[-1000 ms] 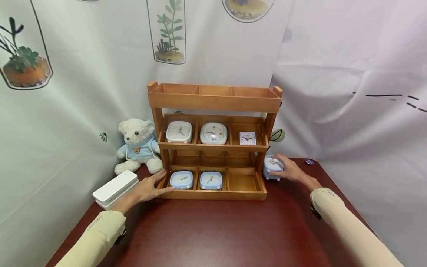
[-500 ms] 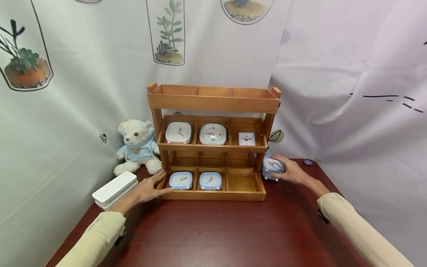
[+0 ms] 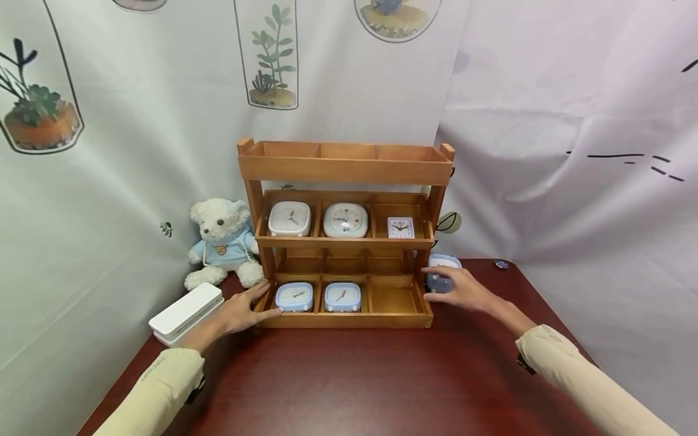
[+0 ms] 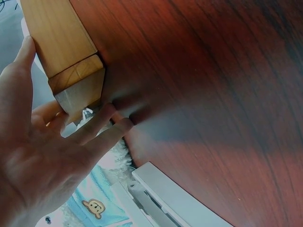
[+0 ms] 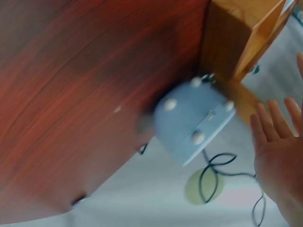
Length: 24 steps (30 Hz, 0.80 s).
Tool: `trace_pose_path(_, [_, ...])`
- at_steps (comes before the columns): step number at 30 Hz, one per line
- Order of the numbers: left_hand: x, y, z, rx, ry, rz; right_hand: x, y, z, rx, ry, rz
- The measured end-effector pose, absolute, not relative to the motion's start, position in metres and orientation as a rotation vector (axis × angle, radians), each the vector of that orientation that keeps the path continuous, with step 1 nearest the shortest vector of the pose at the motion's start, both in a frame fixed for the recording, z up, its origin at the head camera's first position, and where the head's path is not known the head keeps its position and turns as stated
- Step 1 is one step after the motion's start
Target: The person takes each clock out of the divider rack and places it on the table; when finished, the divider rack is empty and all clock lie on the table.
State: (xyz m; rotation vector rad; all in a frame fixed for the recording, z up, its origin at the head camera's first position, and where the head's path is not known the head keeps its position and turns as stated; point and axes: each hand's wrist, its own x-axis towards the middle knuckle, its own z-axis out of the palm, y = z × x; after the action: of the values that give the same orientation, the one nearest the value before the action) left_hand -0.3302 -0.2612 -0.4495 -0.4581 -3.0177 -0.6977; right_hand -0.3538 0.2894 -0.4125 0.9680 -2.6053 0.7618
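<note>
Left hand (image 3: 238,310): spread, thumb on the lower front rail of a wooden rack (image 3: 349,321), fingers at its left end. Right hand (image 3: 470,292): fingers extended, apart from a blue clock (image 5: 189,116). That clock sat just beyond the right hand, beside the rack's right end; whether they touched could not be told. Three-tiered, the rack stood between the hands. Lowest tier, nearer the left hand: two blue-rimmed clocks (image 3: 342,297), left and middle compartments. Tier above, beyond both hands: three pale clocks (image 3: 346,219). A white box (image 3: 185,312) lay left of the left hand; a teddy bear (image 3: 220,251) sat beyond it.
</note>
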Motion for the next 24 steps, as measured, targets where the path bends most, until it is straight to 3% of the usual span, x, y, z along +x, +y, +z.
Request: trace_pose_path(24, [-0.333, -0.261, -0.447, -0.426, -3.004, -0.716, -0.371, 0.178, -0.416, 1.095, -2.673, 0.787])
